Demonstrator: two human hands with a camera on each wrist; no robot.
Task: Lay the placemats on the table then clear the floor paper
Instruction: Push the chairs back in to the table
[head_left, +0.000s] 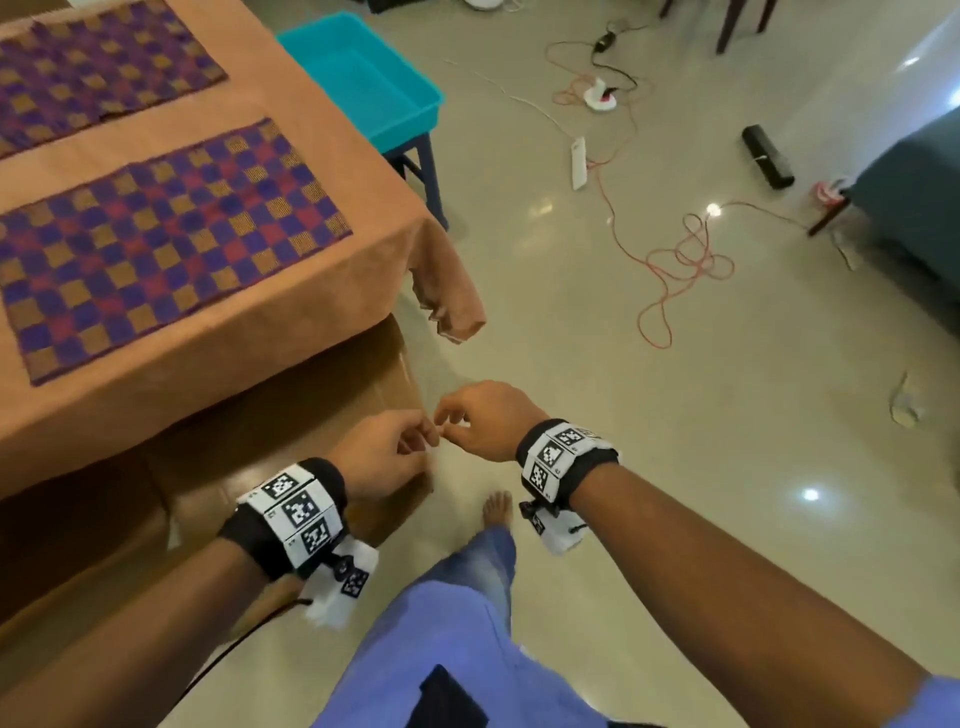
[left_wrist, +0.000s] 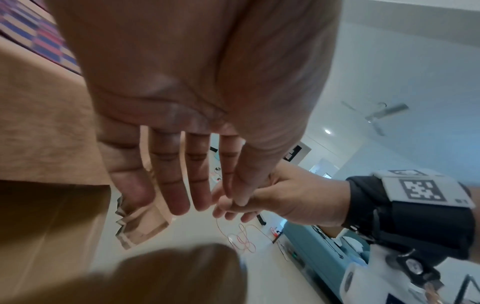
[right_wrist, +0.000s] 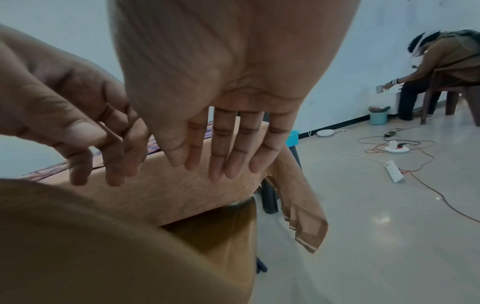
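Placemats (head_left: 166, 244) lie flat on the brown-clothed table (head_left: 363, 171); both hands hover loose-fingered, empty, above the cable-strewn floor (head_left: 675, 415)

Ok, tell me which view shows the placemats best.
The head view: two checkered placemats, near one and far one, lie flat on the table. The left wrist view catches one corner; the right wrist view only slivers behind fingers.

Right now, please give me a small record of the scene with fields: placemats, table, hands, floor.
placemats: two checkered placemats lie flat on the table
table: covered with a brown tablecloth, one corner hanging down
left hand: fingertips meet the right hand, no held object visible
right hand: same, beside the table corner
floor: orange cable, white power strip
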